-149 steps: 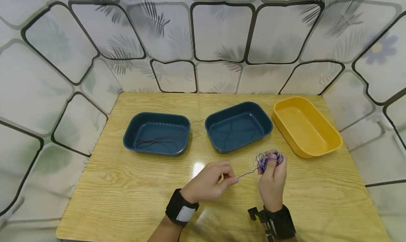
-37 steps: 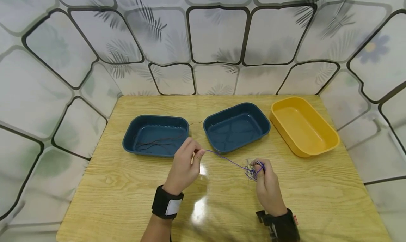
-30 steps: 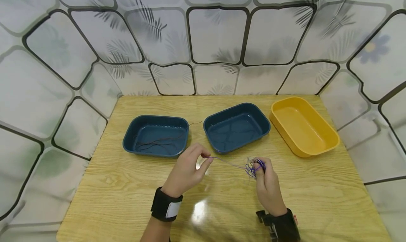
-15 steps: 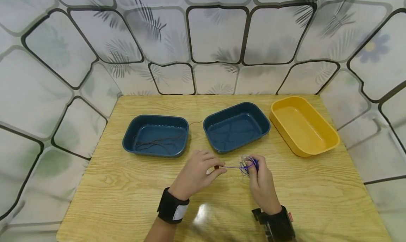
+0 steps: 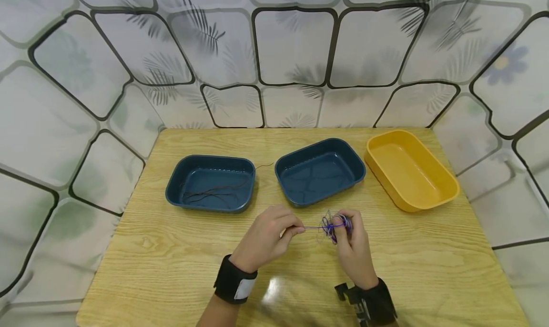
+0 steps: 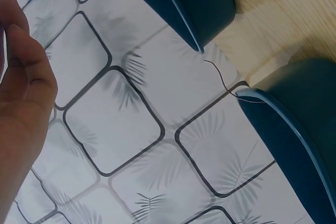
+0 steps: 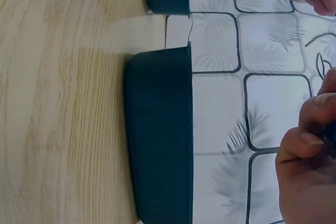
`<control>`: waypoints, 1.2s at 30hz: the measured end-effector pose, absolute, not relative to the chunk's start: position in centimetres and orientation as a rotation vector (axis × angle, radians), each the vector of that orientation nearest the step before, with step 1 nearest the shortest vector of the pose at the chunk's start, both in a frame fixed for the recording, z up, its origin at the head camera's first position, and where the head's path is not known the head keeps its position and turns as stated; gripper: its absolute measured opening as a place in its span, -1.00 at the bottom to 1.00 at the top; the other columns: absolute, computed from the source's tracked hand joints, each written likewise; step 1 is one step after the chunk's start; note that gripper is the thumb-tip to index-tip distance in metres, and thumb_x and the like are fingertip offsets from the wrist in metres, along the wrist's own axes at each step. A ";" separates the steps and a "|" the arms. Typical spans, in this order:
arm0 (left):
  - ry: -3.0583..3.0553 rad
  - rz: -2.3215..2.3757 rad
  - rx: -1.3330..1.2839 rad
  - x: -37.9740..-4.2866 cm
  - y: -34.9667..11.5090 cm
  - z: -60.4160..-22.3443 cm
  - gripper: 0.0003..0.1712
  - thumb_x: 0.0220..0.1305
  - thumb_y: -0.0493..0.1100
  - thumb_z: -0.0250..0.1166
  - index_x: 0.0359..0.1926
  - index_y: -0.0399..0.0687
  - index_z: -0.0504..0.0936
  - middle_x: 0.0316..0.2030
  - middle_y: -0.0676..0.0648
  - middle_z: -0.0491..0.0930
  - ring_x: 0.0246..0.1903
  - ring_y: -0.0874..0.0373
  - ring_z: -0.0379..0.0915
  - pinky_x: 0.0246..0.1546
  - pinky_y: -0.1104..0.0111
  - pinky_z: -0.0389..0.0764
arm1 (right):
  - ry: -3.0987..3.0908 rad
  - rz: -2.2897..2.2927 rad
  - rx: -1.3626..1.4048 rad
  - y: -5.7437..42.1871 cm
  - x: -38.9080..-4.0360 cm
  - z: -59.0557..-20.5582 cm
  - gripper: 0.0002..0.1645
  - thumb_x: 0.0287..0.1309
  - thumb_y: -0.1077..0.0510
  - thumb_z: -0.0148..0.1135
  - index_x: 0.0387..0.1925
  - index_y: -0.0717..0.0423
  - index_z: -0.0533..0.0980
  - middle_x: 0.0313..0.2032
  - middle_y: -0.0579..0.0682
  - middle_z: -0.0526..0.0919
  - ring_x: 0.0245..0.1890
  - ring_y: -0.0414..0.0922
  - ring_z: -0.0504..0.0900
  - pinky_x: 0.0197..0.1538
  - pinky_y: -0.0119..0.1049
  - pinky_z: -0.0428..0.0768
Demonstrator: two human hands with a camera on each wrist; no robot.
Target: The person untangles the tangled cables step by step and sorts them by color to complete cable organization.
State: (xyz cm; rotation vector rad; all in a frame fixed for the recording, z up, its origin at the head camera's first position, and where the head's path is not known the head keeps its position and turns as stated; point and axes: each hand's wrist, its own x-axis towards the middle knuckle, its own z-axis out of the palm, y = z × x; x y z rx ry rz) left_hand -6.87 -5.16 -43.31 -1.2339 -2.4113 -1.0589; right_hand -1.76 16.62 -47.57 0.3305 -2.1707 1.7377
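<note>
A tangled bundle of purple and grey string (image 5: 329, 227) is gripped in my right hand (image 5: 357, 250), the thumb lying over it and loose loops sticking out to the left. My left hand (image 5: 270, 234) pinches a purple strand (image 5: 314, 227) between thumb and fingertips, and the strand runs straight to the bundle. Both hands are above the table, in front of the blue trays. In the right wrist view the curled fingers (image 7: 304, 140) cover most of the bundle. The left wrist view catches only part of the left hand (image 6: 26, 82) at its edge.
A left blue tray (image 5: 171, 200) holds several dark strands (image 5: 210, 192), one reaching over its rim onto the table (image 5: 141, 250). Beside it stands a second blue tray (image 5: 300, 202), angled, then a yellow tray (image 5: 407, 208) at the right. A patterned curtain (image 5: 291, 45) encloses the back and sides.
Over the last second my left hand has moved right and down, closer to the bundle, so the strand between the hands is shorter. My right hand has shifted slightly left.
</note>
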 end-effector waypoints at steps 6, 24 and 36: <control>-2.364 -1.097 -1.243 -6.7 -4.7 -43.1 -0.89 0.32 -0.25 0.39 -0.37 -0.01 0.69 -0.43 0.13 0.58 -0.39 0.27 0.42 -0.26 0.39 0.45 | -2.080 1.738 0.243 16.5 -1.8 -47.2 -0.85 0.51 0.44 -0.15 0.02 0.44 0.27 -0.36 0.08 0.42 -0.52 -0.16 0.36 -0.46 -0.33 0.37; -2.226 -1.160 -1.093 -6.9 -5.8 -43.1 -0.85 0.25 -0.36 0.40 -0.40 -0.09 0.62 -0.44 0.07 0.50 -0.43 0.22 0.37 -0.34 0.39 0.43 | -2.031 1.627 0.314 16.4 -1.8 -47.4 -0.78 0.37 0.63 -0.15 0.00 0.55 0.29 -0.38 0.13 0.37 -0.51 -0.18 0.30 -0.48 -0.38 0.29; -2.195 -1.143 -0.887 -7.5 -7.4 -42.8 -0.79 0.23 -0.42 0.39 -0.42 -0.07 0.58 -0.48 0.04 0.46 -0.47 0.17 0.34 -0.36 0.27 0.36 | -2.002 1.543 0.275 17.4 -1.7 -47.6 -0.81 0.39 0.60 -0.15 -0.07 0.50 0.36 -0.51 0.09 0.38 -0.61 -0.20 0.33 -0.55 -0.41 0.32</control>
